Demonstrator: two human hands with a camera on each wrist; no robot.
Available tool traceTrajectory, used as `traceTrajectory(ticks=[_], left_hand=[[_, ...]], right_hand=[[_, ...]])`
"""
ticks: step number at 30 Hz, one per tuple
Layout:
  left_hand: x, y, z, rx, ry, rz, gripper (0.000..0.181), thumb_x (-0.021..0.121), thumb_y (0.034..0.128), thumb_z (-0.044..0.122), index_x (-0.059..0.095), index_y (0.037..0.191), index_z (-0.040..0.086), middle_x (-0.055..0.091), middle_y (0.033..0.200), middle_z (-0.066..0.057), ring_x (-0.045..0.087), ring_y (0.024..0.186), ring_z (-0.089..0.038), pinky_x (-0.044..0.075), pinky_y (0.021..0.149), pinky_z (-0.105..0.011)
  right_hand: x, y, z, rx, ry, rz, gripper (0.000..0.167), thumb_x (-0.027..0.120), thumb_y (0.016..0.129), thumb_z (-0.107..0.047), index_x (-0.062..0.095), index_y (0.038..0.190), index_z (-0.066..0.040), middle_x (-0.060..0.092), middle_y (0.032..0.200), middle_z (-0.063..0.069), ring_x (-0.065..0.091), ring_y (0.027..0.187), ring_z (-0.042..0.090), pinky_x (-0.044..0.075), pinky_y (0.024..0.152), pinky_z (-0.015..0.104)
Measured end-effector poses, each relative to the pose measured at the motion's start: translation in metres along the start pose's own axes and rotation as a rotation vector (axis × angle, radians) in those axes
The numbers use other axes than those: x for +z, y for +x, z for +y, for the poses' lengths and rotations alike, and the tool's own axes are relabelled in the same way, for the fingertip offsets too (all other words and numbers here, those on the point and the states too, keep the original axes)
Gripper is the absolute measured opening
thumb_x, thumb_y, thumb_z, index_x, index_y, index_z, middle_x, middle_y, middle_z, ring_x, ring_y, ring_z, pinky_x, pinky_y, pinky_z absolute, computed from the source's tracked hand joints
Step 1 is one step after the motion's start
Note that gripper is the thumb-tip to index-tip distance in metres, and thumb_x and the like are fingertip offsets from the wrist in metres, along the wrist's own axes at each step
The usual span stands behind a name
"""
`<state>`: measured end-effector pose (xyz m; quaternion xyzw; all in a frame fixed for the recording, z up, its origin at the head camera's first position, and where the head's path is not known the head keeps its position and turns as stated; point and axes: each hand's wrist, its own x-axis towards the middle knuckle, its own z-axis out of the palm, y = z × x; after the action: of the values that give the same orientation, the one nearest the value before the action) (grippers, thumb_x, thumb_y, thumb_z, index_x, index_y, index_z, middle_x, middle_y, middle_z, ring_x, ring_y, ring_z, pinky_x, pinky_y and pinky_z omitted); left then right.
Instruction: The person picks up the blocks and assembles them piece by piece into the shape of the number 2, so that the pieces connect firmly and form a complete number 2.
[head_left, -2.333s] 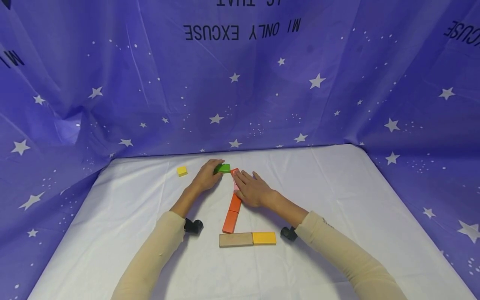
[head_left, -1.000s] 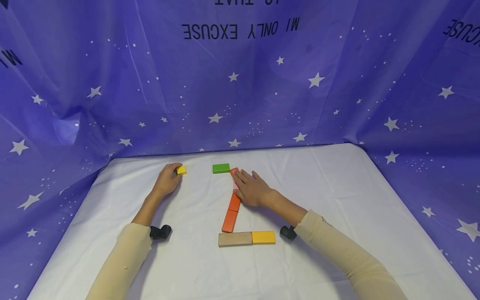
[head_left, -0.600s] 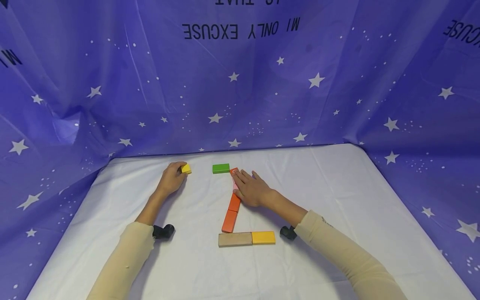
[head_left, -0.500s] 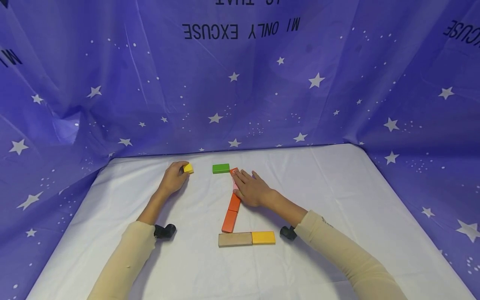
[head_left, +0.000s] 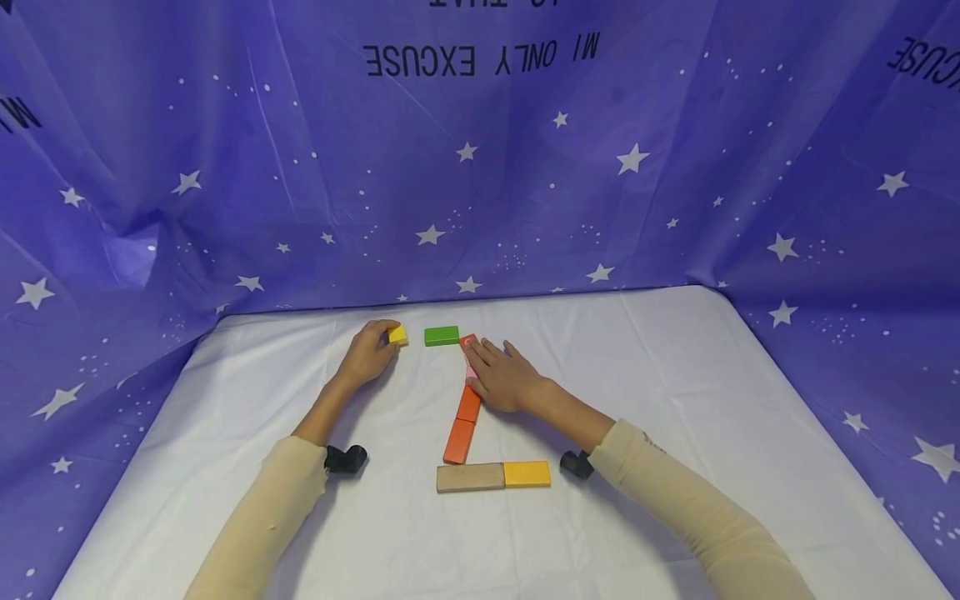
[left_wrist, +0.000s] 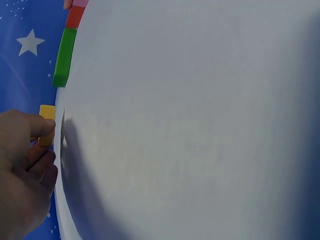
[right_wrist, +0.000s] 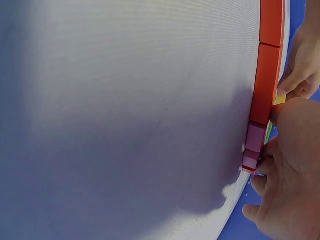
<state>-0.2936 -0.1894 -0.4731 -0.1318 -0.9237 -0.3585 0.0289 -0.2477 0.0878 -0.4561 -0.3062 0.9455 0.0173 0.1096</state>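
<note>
My left hand [head_left: 369, 353] pinches a small yellow block [head_left: 398, 335] between thumb and fingers, left of a green block [head_left: 441, 336]. A gap separates the two blocks, seen also in the left wrist view. The green block's right end meets a red block [head_left: 467, 340], partly covered by fingers. My right hand [head_left: 510, 379] rests with extended fingers over the red block and pink blocks [right_wrist: 255, 137]. Below that hand, two orange-red blocks [head_left: 469, 405] continue the line downward at a slant. At its lower end lie a tan block [head_left: 471, 478] and a yellow-orange block [head_left: 527, 474], end to end.
A white cloth [head_left: 637, 392] covers the table. Purple starred fabric [head_left: 525, 208] hangs at the back and both sides. Black camera mounts stick out at the left wrist [head_left: 346, 459] and the right wrist [head_left: 577, 465].
My left hand let go of the green block, moved left to the small yellow block, gripped it and brought it rightward toward the green block. My right hand stayed in place.
</note>
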Motion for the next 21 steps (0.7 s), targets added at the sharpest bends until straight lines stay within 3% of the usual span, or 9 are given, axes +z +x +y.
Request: traceTrajectory(ticks=[8,21], left_hand=[[0.01,0.002,0.006,0.058,0.01,-0.008,0.041,0.06,0.0921,-0.002,0.055,0.132,-0.012,0.056,0.126,-0.03,0.051,0.122,-0.043,0.038,0.108,-0.053],[0.016,0.006,0.013,0.101,0.01,-0.005,0.04,0.061,0.0893,-0.006,0.056,0.128,-0.015,0.059,0.123,-0.032,0.052,0.119,-0.045,0.038,0.106,-0.054]], right_hand=[[0.003,0.001,0.001,-0.002,-0.001,0.011,0.063,0.026,0.109,-0.042,0.013,0.16,-0.008,0.01,0.166,0.008,0.011,0.151,0.024,0.009,0.121,0.051],[0.01,0.006,0.005,-0.005,0.003,0.01,0.064,0.024,0.109,-0.045,0.011,0.161,-0.009,0.009,0.166,0.007,0.01,0.151,0.024,0.009,0.121,0.051]])
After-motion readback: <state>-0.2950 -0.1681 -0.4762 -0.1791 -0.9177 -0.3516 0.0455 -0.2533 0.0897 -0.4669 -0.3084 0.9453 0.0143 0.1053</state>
